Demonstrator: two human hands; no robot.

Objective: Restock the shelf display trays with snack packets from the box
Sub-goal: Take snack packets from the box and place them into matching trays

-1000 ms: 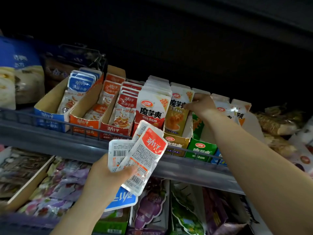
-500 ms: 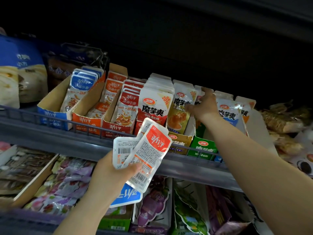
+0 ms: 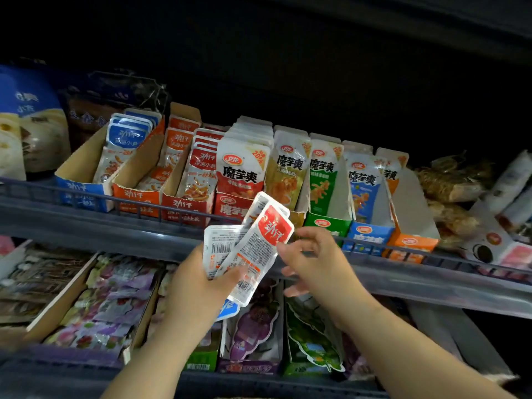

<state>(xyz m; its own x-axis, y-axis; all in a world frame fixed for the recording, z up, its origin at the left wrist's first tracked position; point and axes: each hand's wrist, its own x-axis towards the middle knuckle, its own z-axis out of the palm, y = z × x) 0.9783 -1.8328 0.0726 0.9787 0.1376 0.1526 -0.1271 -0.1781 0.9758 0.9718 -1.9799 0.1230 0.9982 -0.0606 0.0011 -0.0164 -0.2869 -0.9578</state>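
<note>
My left hand [image 3: 195, 286] grips a fan of snack packets [image 3: 253, 249] in front of the upper shelf rail [image 3: 86, 197]. The thumb is pressed across the printed backs and the fingers are curled behind. The front packet has a red top. My right hand [image 3: 316, 263] is just beside the fan, fingers spread and loosely bent, with the index tip at the red packet's edge (I can't tell if it touches). Cardboard display trays stand side by side on the upper shelf. The blue tray [image 3: 83, 194] holds blue-topped packets, and the orange tray [image 3: 135, 197] holds orange ones sitting low. The red tray [image 3: 187, 207] is packed with red ones, and the green tray [image 3: 328, 226] has one upright green packet showing. On the lower shelf, a cardboard tray [image 3: 62, 300] holds purple packets lying flat.
</note>
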